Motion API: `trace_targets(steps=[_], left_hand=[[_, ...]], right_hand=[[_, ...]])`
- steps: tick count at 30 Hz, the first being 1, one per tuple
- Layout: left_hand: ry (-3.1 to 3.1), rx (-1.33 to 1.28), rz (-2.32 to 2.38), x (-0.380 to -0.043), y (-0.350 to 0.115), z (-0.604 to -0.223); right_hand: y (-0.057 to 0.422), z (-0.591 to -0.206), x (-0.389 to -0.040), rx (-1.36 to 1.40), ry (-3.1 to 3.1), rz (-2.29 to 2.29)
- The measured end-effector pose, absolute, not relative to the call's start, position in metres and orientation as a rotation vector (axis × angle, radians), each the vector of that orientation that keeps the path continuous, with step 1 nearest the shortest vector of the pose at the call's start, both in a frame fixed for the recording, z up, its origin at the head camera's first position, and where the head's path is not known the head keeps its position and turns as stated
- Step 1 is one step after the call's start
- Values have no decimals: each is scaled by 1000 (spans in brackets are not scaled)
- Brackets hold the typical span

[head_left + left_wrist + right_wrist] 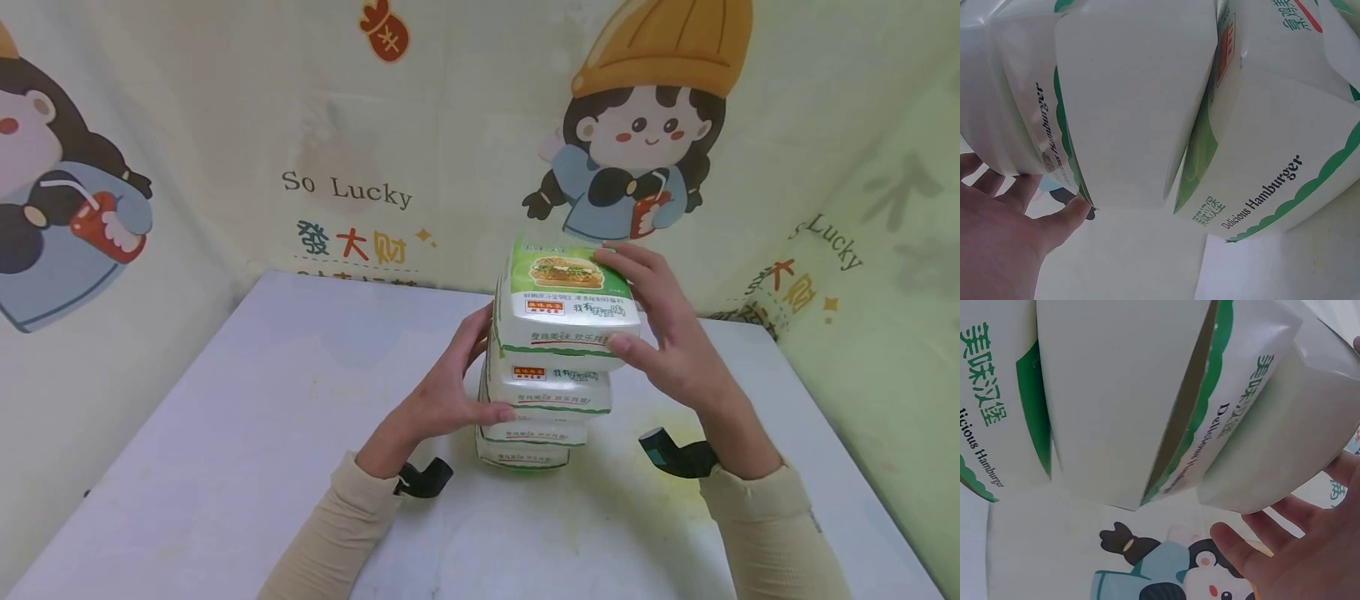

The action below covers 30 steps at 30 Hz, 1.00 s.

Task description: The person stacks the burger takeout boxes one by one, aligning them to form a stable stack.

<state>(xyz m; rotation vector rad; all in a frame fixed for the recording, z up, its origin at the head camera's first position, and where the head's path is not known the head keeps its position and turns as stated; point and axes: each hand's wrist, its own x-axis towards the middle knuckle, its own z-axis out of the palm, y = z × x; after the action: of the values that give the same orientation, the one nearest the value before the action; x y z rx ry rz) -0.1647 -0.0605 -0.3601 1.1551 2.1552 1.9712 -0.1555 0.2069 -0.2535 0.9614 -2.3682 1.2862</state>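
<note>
Several white and green paper hamburger boxes stand in a leaning stack, with the top hamburger box (566, 304) jutting toward the right. My left hand (442, 387) holds the left side of the stack; its thumb lies across the front of a lower hamburger box (551, 396). At the upper right, my right hand (671, 333) grips the top box between a thumb at the front corner and fingers at the far corner. Both wrist views show box sides close up, with the left hand (1004, 231) and right hand (1310, 531) touching them. Some fingertips are hidden behind the boxes.
The stack stands on a white table (247, 467). Behind it hangs a pale cloth (465, 125) printed with cartoon figures and lettering. Each wrist wears a black camera mount, one at the left (426, 479) and one at the right (678, 457).
</note>
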Motion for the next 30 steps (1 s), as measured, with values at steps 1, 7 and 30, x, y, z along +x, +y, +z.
trace_targets(steps=[1,7,30], left_hand=[[2160,1157,1969,-165,-60,-360],[2160,1169,1970,-165,-59,-361],[2118,1175,2014,-163,-61,-362]], right_hand=[[207,-255,-155,963,-2371,1285],[210,-262,-154,960,-2388,1312],[206,-263,-147,1002,-2373,1223]])
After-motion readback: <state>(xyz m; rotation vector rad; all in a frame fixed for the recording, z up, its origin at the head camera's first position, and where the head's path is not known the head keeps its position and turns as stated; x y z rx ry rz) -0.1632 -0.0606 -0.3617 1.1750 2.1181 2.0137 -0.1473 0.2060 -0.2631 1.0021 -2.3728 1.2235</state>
